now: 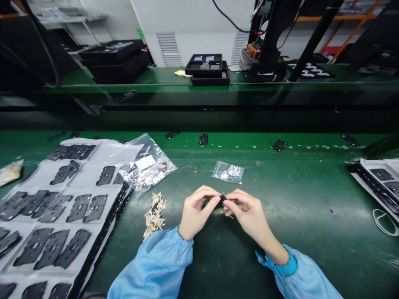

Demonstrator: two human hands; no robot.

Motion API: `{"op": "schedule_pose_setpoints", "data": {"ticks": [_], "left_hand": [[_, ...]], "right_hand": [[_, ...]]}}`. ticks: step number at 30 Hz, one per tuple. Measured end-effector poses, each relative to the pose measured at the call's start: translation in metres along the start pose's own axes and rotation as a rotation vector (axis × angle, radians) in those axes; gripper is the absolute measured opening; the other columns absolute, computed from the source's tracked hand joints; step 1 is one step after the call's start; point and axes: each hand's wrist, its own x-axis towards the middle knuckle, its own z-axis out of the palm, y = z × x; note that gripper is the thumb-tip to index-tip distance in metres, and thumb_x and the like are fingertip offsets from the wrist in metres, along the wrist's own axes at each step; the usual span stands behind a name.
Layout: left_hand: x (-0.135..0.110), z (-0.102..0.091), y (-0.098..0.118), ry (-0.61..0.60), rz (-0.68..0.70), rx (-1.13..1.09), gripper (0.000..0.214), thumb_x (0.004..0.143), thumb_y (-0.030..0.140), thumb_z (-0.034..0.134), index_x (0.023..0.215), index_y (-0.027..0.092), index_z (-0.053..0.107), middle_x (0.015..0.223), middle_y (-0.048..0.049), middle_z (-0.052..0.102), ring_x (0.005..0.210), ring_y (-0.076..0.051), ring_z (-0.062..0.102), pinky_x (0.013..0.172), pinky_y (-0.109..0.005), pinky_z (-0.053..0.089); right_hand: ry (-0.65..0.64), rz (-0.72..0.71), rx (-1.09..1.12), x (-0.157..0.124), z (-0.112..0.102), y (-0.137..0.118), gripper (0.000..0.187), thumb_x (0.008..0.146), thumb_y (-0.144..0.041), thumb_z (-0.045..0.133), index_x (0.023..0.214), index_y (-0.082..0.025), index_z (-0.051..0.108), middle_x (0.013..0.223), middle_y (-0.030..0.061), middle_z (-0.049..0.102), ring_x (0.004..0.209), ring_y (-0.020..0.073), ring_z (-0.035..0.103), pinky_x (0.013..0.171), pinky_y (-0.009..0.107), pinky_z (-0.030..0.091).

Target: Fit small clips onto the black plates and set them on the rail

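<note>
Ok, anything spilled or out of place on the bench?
Several black plates lie scattered along the far edge of the green mat, apart from the rows on the sheets. Tan pieces sit in a loose heap outside the open bag. The left hand and right hand pinch one small black part.

even overhead light, soft shadows, glare on plastic bags (228,172); dim background, edges bowed, slight softness
</note>
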Motion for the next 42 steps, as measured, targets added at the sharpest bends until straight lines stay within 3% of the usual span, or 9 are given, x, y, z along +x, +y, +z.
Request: {"op": "schedule_pose_setpoints", "data": {"ticks": [9, 18, 27, 37, 42], "left_hand": [[0.001, -0.003, 0.008, -0.023, 0.159, 0.194, 0.011, 0.075, 0.011, 0.062, 0.079, 0.018, 0.069, 0.079, -0.0059, 0.066, 0.076, -0.017, 0.061, 0.071, -0.029, 0.049], [-0.003, -0.001, 0.012, -0.024, 0.26, 0.365, 0.015, 0.075, 0.01, 0.06, 0.082, 0.02, 0.069, 0.079, -0.0049, 0.067, 0.076, -0.018, 0.061, 0.072, -0.03, 0.049], [-0.003, 0.001, 0.013, -0.022, 0.304, 0.415, 0.014, 0.078, 0.013, 0.058, 0.084, 0.021, 0.068, 0.079, -0.0052, 0.067, 0.076, -0.018, 0.061, 0.072, -0.031, 0.048], [-0.007, 0.003, 0.001, -0.043, 0.428, 0.585, 0.019, 0.081, 0.011, 0.054, 0.094, 0.02, 0.063, 0.086, -0.0062, 0.066, 0.081, -0.018, 0.06, 0.075, -0.033, 0.046], [-0.01, 0.008, -0.008, -0.016, 0.539, 0.75, 0.033, 0.082, 0.011, 0.055, 0.113, 0.022, 0.057, 0.104, -0.0071, 0.066, 0.098, -0.021, 0.057, 0.089, -0.04, 0.041]], "right_hand": [[-0.066, -0.397, -0.505, -0.002, -0.008, -0.009, 0.023, 0.089, -0.014, 0.045, 0.092, -0.022, 0.066, 0.075, 0.0031, 0.056, 0.066, 0.0143, 0.055, 0.061, 0.027, 0.044], [-0.09, -0.553, -0.835, -0.007, -0.013, -0.004, 0.031, 0.085, -0.002, 0.036, 0.1, -0.017, 0.058, 0.082, 0.0069, 0.056, 0.076, 0.018, 0.053, 0.066, 0.029, 0.044], [-0.097, -0.589, -1.051, -0.009, -0.013, -0.006, 0.032, 0.084, -0.002, 0.036, 0.104, -0.016, 0.057, 0.087, 0.0091, 0.057, 0.081, 0.0207, 0.054, 0.065, 0.03, 0.047], [-0.061, -0.627, -1.091, -0.007, -0.011, -0.004, 0.031, 0.084, -0.004, 0.036, 0.102, -0.015, 0.058, 0.082, 0.0087, 0.057, 0.076, 0.02, 0.053, 0.062, 0.03, 0.046], [0.041, -0.549, -0.863, -0.005, -0.003, -0.006, 0.024, 0.087, -0.01, 0.04, 0.086, -0.018, 0.062, 0.071, 0.0041, 0.055, 0.061, 0.0144, 0.052, 0.057, 0.026, 0.044]]}}
